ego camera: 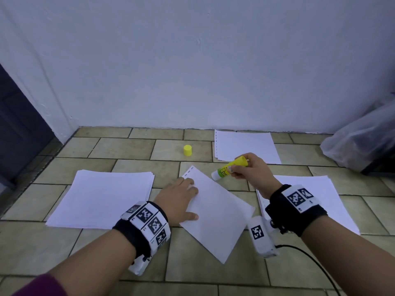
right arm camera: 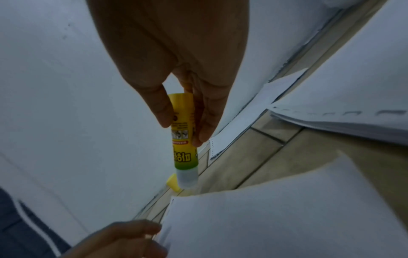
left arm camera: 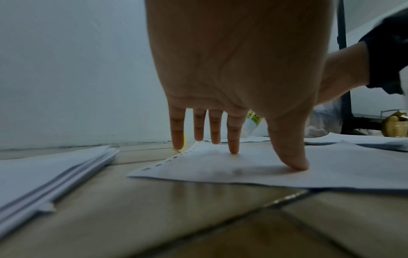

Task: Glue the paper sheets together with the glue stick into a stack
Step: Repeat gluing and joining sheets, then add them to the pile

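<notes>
A single white sheet [ego camera: 218,212] with a perforated edge lies skewed on the tiled floor in the middle. My left hand [ego camera: 181,198] presses flat on its left part, fingers straight [left arm camera: 234,137]. My right hand [ego camera: 249,167] pinches an uncapped yellow-green glue stick [ego camera: 229,168], whose white tip points down-left just above the sheet's far edge. The stick [right arm camera: 184,139] shows between thumb and fingers in the right wrist view, above the sheet [right arm camera: 276,223]. The yellow cap [ego camera: 187,150] stands on the floor further back.
A thick paper stack [ego camera: 102,199] lies at the left, another stack [ego camera: 316,201] at the right under my right wrist, and a further sheet [ego camera: 245,147] by the wall. A clear plastic bag [ego camera: 363,139] sits at the far right. A black cable [ego camera: 310,263] trails from my right wrist.
</notes>
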{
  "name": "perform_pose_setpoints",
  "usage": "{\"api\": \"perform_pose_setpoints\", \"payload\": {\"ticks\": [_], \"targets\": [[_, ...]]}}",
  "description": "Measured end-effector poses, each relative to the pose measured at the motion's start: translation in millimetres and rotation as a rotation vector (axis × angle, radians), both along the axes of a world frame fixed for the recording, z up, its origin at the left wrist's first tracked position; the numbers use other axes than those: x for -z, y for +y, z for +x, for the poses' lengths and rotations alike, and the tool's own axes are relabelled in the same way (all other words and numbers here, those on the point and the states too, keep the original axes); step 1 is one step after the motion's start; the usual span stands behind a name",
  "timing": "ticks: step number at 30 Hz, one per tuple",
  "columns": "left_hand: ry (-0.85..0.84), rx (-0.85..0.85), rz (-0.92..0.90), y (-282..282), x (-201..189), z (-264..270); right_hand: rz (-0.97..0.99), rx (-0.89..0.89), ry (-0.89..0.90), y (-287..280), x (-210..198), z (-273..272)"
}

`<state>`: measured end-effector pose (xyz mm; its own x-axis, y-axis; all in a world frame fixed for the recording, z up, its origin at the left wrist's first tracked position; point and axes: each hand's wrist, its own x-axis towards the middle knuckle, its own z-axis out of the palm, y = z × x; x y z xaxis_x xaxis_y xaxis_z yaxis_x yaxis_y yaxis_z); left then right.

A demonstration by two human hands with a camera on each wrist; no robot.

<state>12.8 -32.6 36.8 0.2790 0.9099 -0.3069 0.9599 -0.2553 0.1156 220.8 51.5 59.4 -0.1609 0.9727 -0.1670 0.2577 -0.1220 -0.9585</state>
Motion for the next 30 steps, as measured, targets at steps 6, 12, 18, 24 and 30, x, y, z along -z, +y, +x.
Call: {"api": "perform_pose_setpoints", "payload": {"ticks": [6, 12, 18, 24, 30], "targets": [[-0.035, 0.012, -0.12, 5.8, -7.8, -2.0, 0.288, -0.217, -0.442, 3.3, -3.8, -35.3], [-0.019, 0.002, -0.112, 6.6, -9.5, 0.2, 0.373, -0.387, -0.536, 10.1, -8.4, -60.2], [-0.035, 0.0, -0.106, 6.5, -9.7, -1.0, 0.365, -0.513, -0.706, 11.5, -18.6, -47.8], [-0.035, 0.011, -0.117, 8.0, -8.6, -2.5, 0.336, -0.583, -0.833, -2.6, -27.1, -6.2], [-0.03, 0.011, -0.145, 8.0, -9.5, -3.5, 0.28, -0.624, -0.905, -22.1, -32.2, 33.9]]}}
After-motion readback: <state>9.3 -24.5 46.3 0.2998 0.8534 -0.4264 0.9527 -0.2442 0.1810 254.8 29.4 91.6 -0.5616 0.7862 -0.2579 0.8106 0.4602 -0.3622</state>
